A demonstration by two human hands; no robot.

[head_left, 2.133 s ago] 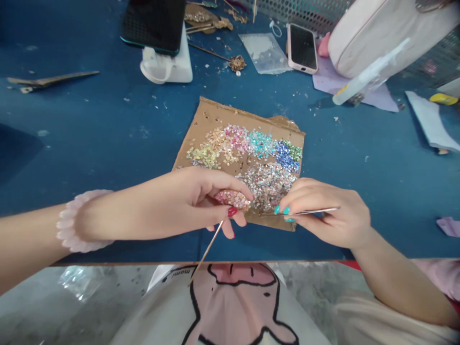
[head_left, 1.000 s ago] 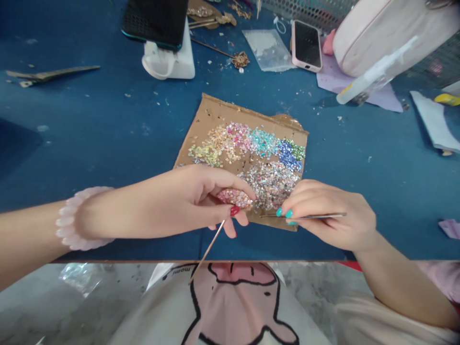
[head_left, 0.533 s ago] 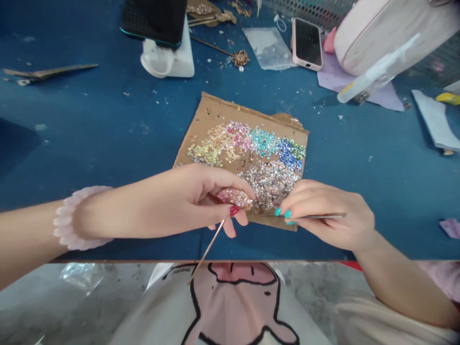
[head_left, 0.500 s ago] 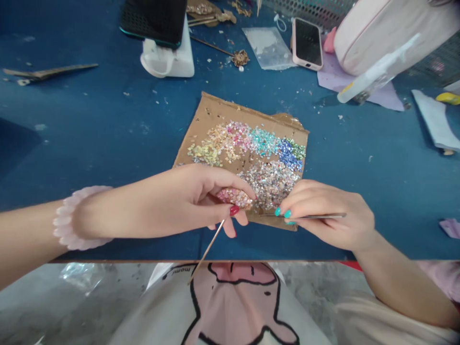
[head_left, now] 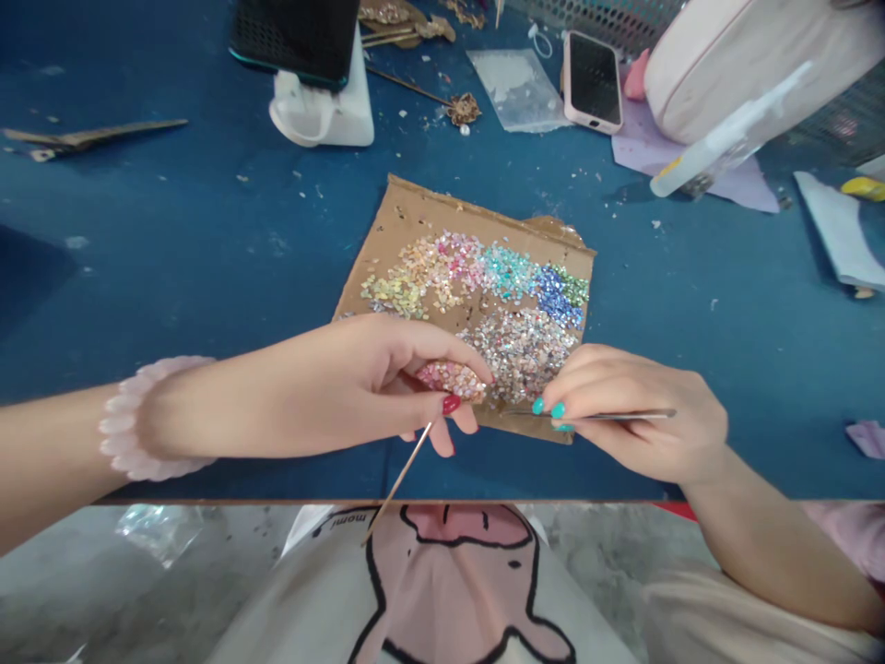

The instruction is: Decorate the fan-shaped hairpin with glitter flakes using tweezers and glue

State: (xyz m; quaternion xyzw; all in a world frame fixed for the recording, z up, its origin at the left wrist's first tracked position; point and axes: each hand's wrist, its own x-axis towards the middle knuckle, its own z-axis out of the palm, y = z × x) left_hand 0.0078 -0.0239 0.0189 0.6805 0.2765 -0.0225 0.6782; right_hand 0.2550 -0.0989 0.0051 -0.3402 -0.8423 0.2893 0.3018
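My left hand (head_left: 387,383) is closed around a hair stick (head_left: 453,378), its head covered in pink and pale sparkling chips. The thin metal shaft slants down past the table edge; part of the head is hidden by my fingers. My right hand (head_left: 632,410) pinches a slim metal tool (head_left: 646,415), whose tip points left toward the ornament, apart from it. Whether it is tweezers or a single rod I cannot tell. Beneath both hands lies a piece of cardboard (head_left: 407,198) with a pile of silvery mixed chips (head_left: 522,350) and smaller yellow, pink, turquoise, blue and green heaps.
Across the blue table (head_left: 207,231) lie a clip-like tool (head_left: 97,136), a black device (head_left: 297,41) on a white case (head_left: 356,111), and a flower-headed stick (head_left: 462,111). Behind are a plastic bag (head_left: 518,88), a phone (head_left: 593,81) and a pale pouch (head_left: 733,65).
My right hand has shifted slightly to the right with the metal tool. My left hand and the hair stick stay in place.
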